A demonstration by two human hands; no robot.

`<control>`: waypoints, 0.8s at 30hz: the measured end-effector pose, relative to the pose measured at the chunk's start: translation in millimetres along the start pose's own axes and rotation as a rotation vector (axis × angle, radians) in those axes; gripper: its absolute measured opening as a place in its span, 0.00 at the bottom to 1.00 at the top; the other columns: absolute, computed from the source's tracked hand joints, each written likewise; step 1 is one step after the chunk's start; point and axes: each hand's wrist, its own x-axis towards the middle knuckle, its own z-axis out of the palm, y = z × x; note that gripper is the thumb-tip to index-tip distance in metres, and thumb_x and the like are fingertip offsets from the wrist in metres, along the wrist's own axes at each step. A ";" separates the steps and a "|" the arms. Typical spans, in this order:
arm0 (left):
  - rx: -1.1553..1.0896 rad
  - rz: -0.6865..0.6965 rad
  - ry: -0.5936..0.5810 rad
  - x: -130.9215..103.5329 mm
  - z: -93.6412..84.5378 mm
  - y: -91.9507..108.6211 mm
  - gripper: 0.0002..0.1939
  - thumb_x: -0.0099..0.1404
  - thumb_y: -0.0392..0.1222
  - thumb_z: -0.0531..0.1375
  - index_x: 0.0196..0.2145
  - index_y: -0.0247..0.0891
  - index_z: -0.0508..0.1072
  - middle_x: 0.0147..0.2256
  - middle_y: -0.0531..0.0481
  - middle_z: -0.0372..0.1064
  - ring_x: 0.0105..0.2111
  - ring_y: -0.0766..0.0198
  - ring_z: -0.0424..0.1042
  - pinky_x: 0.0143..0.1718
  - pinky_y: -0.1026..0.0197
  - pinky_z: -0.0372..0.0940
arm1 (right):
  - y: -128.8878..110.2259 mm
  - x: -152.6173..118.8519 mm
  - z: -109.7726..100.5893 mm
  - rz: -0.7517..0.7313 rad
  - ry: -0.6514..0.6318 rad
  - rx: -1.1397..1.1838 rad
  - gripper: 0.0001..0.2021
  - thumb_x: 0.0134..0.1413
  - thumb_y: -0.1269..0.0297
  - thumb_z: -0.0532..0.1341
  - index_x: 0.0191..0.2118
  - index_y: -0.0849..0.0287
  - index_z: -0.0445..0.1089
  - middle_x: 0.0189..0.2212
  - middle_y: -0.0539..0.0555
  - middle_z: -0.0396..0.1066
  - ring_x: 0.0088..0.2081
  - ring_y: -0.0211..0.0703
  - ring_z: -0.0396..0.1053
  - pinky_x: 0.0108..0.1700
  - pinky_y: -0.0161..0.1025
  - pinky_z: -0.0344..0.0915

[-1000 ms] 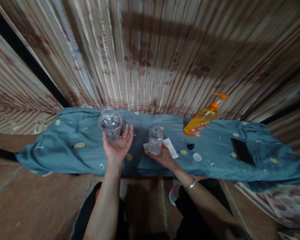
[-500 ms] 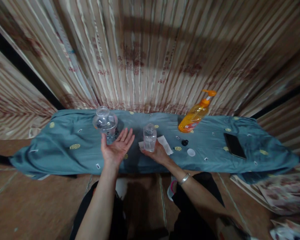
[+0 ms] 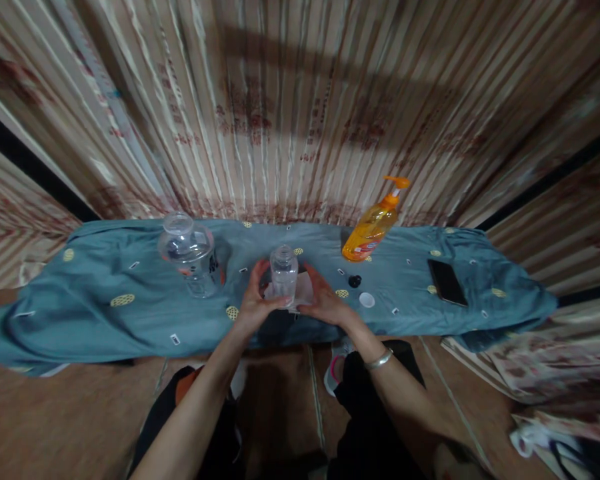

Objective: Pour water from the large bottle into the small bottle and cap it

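Observation:
A small clear plastic bottle (image 3: 284,270) stands upright with its mouth uncapped. My left hand (image 3: 253,303) is curled round its left side, thumb across the front near the base. On the other side, my right hand (image 3: 327,301) is apart from the bottle, thumb and fingers spread in a curve with nothing gripped. A white tissue (image 3: 304,288) lies behind and under the bottle, reaching between my right thumb and fingers. Right of that hand are a small black pump cap (image 3: 355,281) and a white round disc (image 3: 367,300).
A large clear jug-shaped bottle (image 3: 190,257) stands at the left. Behind, to the right, is an orange pump bottle (image 3: 371,230) of liquid. A dark phone (image 3: 447,281) lies farther right. Teal cloth (image 3: 105,327) covers the narrow table, with a striped curtain (image 3: 280,120) behind.
My left hand, open palm up before, has come round the small bottle. My right hand has let go of it and spread beside it. The whole view has shifted slightly.

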 end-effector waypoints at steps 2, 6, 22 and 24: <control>0.086 0.015 -0.029 3.8 0.5 -5.4 0.54 0.27 0.32 0.83 0.56 0.47 0.76 0.62 0.42 0.76 0.70 0.40 0.69 0.71 0.44 0.62 | 12.1 2.0 -14.2 0.049 0.017 -0.102 0.49 0.46 0.65 0.78 0.76 0.59 0.65 0.77 0.71 0.65 0.79 0.69 0.60 0.79 0.65 0.60; 0.136 0.053 -0.083 10.4 0.0 -8.6 0.53 0.30 0.35 0.84 0.57 0.48 0.76 0.59 0.44 0.79 0.63 0.44 0.75 0.68 0.46 0.66 | 26.8 10.8 -24.5 0.116 0.082 -0.229 0.41 0.56 0.61 0.75 0.73 0.62 0.67 0.69 0.73 0.75 0.71 0.71 0.73 0.73 0.64 0.68; 0.189 0.075 -0.085 18.8 1.1 -16.4 0.39 0.31 0.43 0.84 0.44 0.43 0.79 0.46 0.48 0.83 0.51 0.45 0.80 0.62 0.44 0.70 | -1.6 25.1 -12.5 0.230 0.000 0.162 0.22 0.53 0.41 0.70 0.24 0.51 0.66 0.18 0.43 0.64 0.23 0.39 0.63 0.25 0.35 0.56; 0.172 0.086 -0.082 16.2 1.9 -13.8 0.40 0.32 0.43 0.84 0.46 0.43 0.79 0.46 0.49 0.83 0.51 0.46 0.81 0.62 0.46 0.70 | -9.6 25.7 -9.8 0.230 0.013 0.258 0.25 0.53 0.34 0.67 0.26 0.51 0.66 0.20 0.44 0.65 0.23 0.40 0.62 0.25 0.37 0.58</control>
